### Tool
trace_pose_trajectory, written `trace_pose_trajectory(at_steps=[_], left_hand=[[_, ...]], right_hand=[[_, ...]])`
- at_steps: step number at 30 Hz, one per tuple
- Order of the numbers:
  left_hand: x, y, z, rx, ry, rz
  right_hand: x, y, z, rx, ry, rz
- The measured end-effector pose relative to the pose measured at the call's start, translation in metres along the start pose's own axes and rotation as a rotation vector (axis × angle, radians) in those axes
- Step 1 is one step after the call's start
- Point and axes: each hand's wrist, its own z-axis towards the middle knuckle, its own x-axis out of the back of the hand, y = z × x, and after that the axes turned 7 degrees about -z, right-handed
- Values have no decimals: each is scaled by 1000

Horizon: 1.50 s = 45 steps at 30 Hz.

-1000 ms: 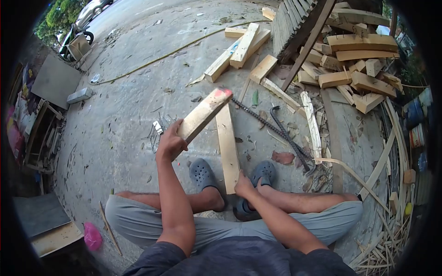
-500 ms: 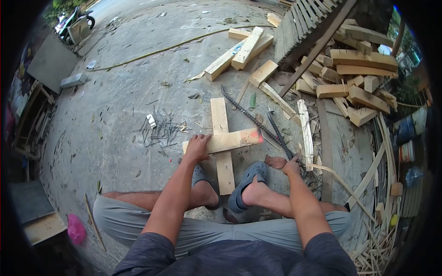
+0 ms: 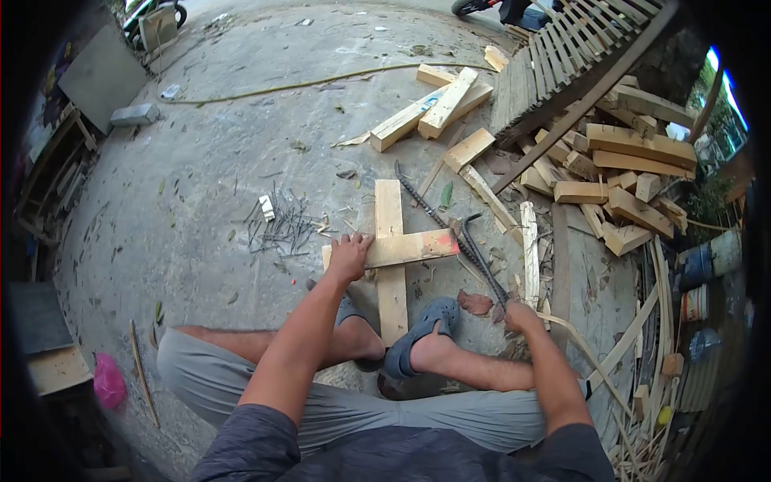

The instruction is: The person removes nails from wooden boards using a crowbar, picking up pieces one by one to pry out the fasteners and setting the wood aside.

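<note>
My left hand (image 3: 349,255) grips the left part of a short wooden block (image 3: 411,248), fingers bent over its far edge. Pink-red marks colour the block's right end. It lies crosswise over a longer wooden plank (image 3: 392,301) on the ground between my feet. Low on the right, my right hand (image 3: 522,316) is closed around the near end of a dark ribbed steel bar (image 3: 484,267), whose hooked far end is close to the block's right end. Another dark ribbed bar (image 3: 419,197) lies on the concrete beyond the block.
Loose nails (image 3: 285,229) lie scattered left of the plank. Several timber offcuts (image 3: 401,120) rest farther out, and a large pile of wood blocks (image 3: 634,153) stands at right beside a slatted wooden panel (image 3: 554,60). A yellowish hose (image 3: 321,80) crosses the concrete.
My right hand has moved slightly nearer me, drawing the hooked bar with it and away from the other bar. My left hand still holds the block. The view has shifted a little.
</note>
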Motion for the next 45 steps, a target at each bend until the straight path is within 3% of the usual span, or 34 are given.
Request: trace_pose_trajectory(at_steps=[3, 5, 8, 11, 14, 15, 19, 22, 25, 30, 33, 38, 44, 45], left_hand=[[1, 2, 1, 12, 6, -11], [3, -1, 4, 3, -8, 1], [12, -1, 8, 4, -52, 0], [13, -3, 9, -2, -49, -12], [5, -7, 12, -1, 9, -15], [2, -8, 9, -2, 26, -12], [-5, -9, 11, 19, 84, -36], [5, -2, 10, 35, 82, -40], [6, -2, 14, 0, 81, -40], [0, -5, 13, 5, 118, -22], [0, -5, 12, 7, 109, -36], [0, -2, 13, 12, 105, -48], [32, 8, 36, 18, -44, -216], [14, 0, 55, -53, 18, -462]], right_hand=[[90, -11, -82, 153, 108, -35], [157, -31, -129, 84, 201, 24], [216, -51, -150, 116, 553, 427], [208, -64, -92, -158, 1069, 692], [191, -68, 17, 104, 1415, 1610], [206, -73, 24, 363, 1292, 1815], [263, -89, 15, 545, 977, 1639], [326, -136, -59, 731, 969, 1513], [365, -162, -76, 940, 671, 1776], [368, -240, -7, 594, 551, 1885], [380, -276, 13, 501, 689, 1800], [397, -313, 23, 556, 847, 1687], [335, -300, -52, 705, 1037, 1684], [325, -296, -57, 764, 1054, 1647]])
